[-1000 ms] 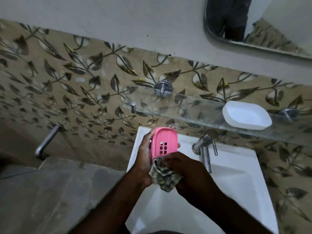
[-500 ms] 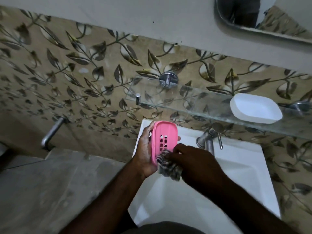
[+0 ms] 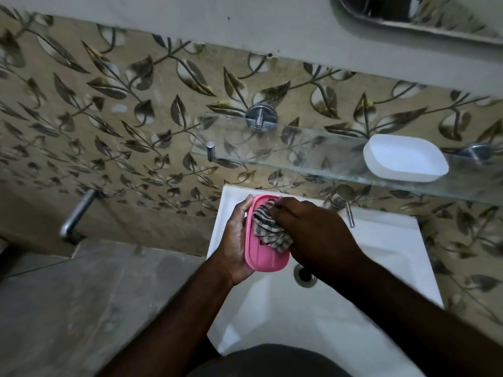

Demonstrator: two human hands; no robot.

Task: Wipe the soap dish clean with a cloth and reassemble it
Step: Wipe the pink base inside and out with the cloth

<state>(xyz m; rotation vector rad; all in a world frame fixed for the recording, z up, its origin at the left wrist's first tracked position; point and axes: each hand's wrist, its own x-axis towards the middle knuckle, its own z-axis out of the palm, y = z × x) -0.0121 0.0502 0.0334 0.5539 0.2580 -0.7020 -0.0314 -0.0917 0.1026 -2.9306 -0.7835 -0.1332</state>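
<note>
Head view, looking down over a white sink (image 3: 381, 254): the left hand (image 3: 236, 240) grasps the pink soap dish tray (image 3: 261, 257) from its left side, with the thumb along the long edge and the fingers hidden beneath. The tray is held above the back left part of the sink, its long axis running away from the person and its hollow face up. The right hand (image 3: 313, 229) is clenched round a checked cloth (image 3: 268, 227) and presses it into the far half of the tray. The bunched cloth covers most of the tray's slots, and only a small dark opening shows at the cloth's near edge.

The white soap dish base (image 3: 405, 157) sits apart from the tray, on the right part of a glass shelf (image 3: 313, 151) fixed to the wall above the sink. A round metal bracket (image 3: 260, 119) holds the shelf near its left end. The tap (image 3: 340, 202) stands at the back of the sink, just beyond the right hand, and the drain (image 3: 304, 273) shows below the right wrist. Leaf-patterned tiles (image 3: 136, 104) cover the wall, a metal spout (image 3: 77, 213) juts from it well to the left, and the corner of a mirror (image 3: 408, 17) shows at the top right.
</note>
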